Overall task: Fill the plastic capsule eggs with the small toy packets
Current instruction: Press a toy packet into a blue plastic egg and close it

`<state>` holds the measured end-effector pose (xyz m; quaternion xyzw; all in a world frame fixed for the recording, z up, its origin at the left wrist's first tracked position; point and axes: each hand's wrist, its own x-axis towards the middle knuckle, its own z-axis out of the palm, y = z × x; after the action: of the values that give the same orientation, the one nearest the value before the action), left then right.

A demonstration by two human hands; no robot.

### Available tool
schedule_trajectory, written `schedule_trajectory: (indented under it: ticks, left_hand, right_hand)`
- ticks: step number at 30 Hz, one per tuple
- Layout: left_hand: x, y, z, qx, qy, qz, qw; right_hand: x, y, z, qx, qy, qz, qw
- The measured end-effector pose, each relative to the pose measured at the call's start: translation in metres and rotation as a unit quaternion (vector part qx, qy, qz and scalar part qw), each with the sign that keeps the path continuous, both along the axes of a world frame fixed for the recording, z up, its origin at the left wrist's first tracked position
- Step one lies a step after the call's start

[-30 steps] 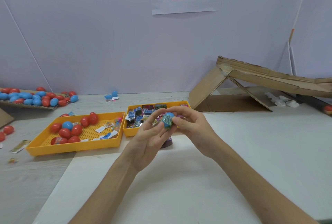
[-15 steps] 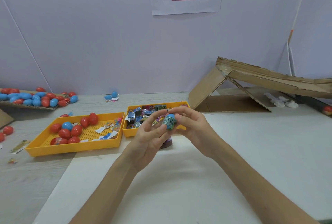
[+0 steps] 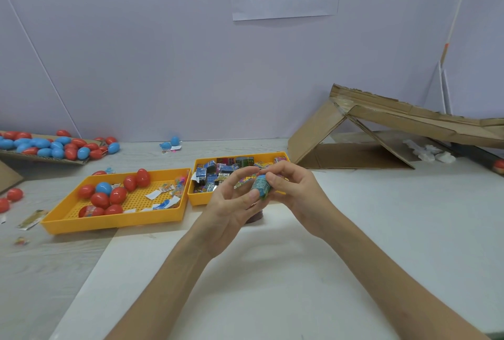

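Tabletop yellow trays lie behind left hand and right hand pinching blue egg.

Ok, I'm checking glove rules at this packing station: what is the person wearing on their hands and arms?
Nothing that shows. The left hand and right hand are ungloved, with no ring, watch or wristband visible. Both forearms are sleeveless down to the frame's bottom edge. A dark sliver of fabric in the lower right corner may be clothing.

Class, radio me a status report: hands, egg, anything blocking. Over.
Hands: left hand and right hand both pinching blue capsule egg. Printed packet pressed against it. Nothing blocking.
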<state>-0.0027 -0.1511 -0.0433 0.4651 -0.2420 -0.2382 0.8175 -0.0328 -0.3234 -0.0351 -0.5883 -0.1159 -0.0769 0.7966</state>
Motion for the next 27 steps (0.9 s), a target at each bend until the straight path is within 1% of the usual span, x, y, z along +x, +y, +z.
schedule_trajectory:
  ticks: [2, 5, 8, 11, 16, 23, 27]
  left_hand:
    - [0.001, 0.0, 0.0, 0.034, -0.003, 0.024, 0.999]
    - [0.003, -0.001, -0.003, 0.07, 0.03, 0.052, 0.996]
    - [0.002, -0.002, -0.004, 0.093, 0.069, 0.05, 0.992]
    - [0.002, -0.003, -0.004, 0.097, 0.086, 0.048, 0.99]
    - [0.003, -0.002, -0.003, 0.063, 0.085, 0.04, 0.994]
    - [0.001, -0.005, -0.004, 0.075, 0.065, 0.053, 0.994]
    - [0.003, -0.004, -0.005, 0.083, 0.04, 0.054, 0.994]
  right_hand:
    - [0.002, 0.0, -0.003, -0.02, 0.021, -0.02, 0.999]
    - [0.006, 0.001, -0.009, -0.05, 0.068, -0.031, 0.996]
    - [0.007, 0.005, -0.014, -0.066, 0.117, -0.032, 0.99]
    - [0.007, 0.007, -0.015, -0.052, 0.15, -0.034, 0.987]
    - [0.005, 0.005, -0.014, -0.06, 0.165, -0.024, 0.984]
    - [0.005, 0.0, -0.013, -0.02, 0.149, -0.019, 0.988]
    - [0.005, 0.001, -0.012, -0.018, 0.134, -0.022, 0.991]
